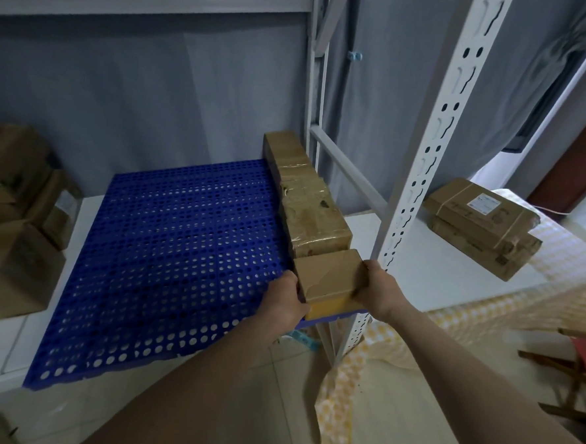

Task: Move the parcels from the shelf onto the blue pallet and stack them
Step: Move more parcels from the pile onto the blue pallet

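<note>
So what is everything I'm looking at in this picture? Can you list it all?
Blue perforated plastic pallet: one, blue, on the white shelf board.
Small brown cardboard parcel: one, brown, at the pallet's near right corner, held from both sides.
Row of taped brown parcels: count unclear, brown, along the pallet's right edge.
Flat brown parcels with a white label: two, stacked, right of the white slotted shelf post.
Brown cardboard boxes: several, far left.
Yellow checked cloth: one, lower right.
Left hand: grip on the small parcel's left side.
Right hand: grip on its right side.
</note>
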Tool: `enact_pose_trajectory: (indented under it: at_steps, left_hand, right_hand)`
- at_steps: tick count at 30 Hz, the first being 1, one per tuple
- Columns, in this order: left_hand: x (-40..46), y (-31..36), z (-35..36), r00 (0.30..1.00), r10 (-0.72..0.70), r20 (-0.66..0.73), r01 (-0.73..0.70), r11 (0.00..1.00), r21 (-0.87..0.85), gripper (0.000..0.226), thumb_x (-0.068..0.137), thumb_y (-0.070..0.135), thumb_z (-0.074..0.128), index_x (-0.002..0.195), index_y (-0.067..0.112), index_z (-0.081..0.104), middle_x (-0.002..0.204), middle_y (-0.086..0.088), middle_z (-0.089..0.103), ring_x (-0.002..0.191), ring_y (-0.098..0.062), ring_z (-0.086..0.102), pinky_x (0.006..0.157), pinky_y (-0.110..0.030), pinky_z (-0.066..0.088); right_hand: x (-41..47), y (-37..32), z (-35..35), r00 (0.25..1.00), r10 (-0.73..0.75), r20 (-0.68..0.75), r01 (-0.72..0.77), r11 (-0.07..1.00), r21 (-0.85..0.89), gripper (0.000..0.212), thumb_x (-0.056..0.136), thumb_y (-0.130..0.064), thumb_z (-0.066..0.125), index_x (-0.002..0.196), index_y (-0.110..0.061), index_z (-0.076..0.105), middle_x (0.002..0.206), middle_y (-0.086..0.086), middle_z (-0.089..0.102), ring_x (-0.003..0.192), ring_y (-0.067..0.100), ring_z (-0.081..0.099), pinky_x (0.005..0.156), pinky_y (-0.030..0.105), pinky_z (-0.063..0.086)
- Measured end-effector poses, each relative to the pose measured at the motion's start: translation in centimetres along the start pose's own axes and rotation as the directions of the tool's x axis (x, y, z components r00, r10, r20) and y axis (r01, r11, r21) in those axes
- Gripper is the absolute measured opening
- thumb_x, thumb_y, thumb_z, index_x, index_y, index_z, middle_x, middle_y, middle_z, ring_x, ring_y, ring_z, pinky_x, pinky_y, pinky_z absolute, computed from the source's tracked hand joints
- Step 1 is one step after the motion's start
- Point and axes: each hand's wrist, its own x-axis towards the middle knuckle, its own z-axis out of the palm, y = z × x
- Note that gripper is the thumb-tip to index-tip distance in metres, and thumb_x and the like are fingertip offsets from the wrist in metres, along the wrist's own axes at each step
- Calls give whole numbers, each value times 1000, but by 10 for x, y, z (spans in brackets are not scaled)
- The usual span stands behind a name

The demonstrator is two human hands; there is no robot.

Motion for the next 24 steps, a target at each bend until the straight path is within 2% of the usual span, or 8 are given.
enact_pose_trajectory:
  at_steps: [4, 7, 9, 11, 14, 17, 24]
  left_hand:
    - [-2, -5, -11, 999, 15, 36, -16, 999, 39, 50, 82, 7, 72, 126, 11, 49, 124, -5, 59, 110, -18, 58, 86, -25, 49]
    - [-3, -14, -30, 999, 34, 31, -37, 994, 101, 60, 83, 11, 72, 136, 12, 44, 134, -6, 54, 113, -20, 58, 91, -30, 51]
    - [-4, -22, -45, 999, 35, 3, -35, 987, 155, 57, 85, 14, 70, 137, 14, 45, 135, -6, 53, 105, -20, 60, 90, -34, 53]
    - [-7, -30, -61, 999, 45, -31, -38, 977, 209, 53, 88, 15, 68, 136, 15, 46, 134, -5, 54, 100, -19, 61, 89, -34, 53]
    - [-16, -45, -84, 994, 64, -85, -38, 960, 276, 50, 89, 17, 66, 136, 15, 47, 131, -6, 56, 110, -21, 59, 95, -35, 50]
    - [-28, -65, -111, 991, 60, -123, -20, 951, 308, 50, 91, 17, 64, 138, 16, 46, 135, -4, 54, 112, -22, 57, 95, -35, 49]
    - [-67, -130, -184, 969, -100, -225, 160, 951, 264, 49, 93, 22, 61, 138, 18, 44, 138, -1, 50, 117, -21, 55, 99, -34, 47]
  right_hand:
    - [-3, -4, -3, 1000, -31, -2, 31, 997, -72, 49, 84, -3, 54, 130, -5, 38, 124, 17, 52, 110, 34, 53, 85, 35, 44]
    - [-9, -12, -7, 994, -103, -25, 96, 976, -193, 56, 84, -4, 57, 136, -8, 36, 131, 15, 45, 118, 33, 47, 96, 38, 43]
    - [-14, -24, -9, 979, -188, -79, 158, 944, -289, 50, 88, -5, 55, 135, -9, 40, 133, 14, 44, 121, 33, 46, 98, 38, 42]
    - [-20, -42, -9, 957, -279, -74, 238, 908, -344, 48, 88, -4, 55, 134, -12, 43, 135, 12, 44, 121, 32, 45, 99, 38, 41]
    - [-28, -76, -2, 919, -394, 16, 370, 847, -382, 56, 85, -8, 62, 136, -21, 45, 136, 6, 44, 124, 30, 45, 98, 37, 40]
    - [-32, -110, 16, 891, -437, 124, 453, 832, -319, 55, 86, -14, 65, 137, -15, 44, 139, 7, 42, 129, 30, 40, 102, 38, 39]
    - [-39, -198, 64, 780, -541, 315, 619, 740, -262, 64, 92, -18, 63, 147, -16, 30, 154, 6, 24, 141, 27, 24, 113, 35, 27]
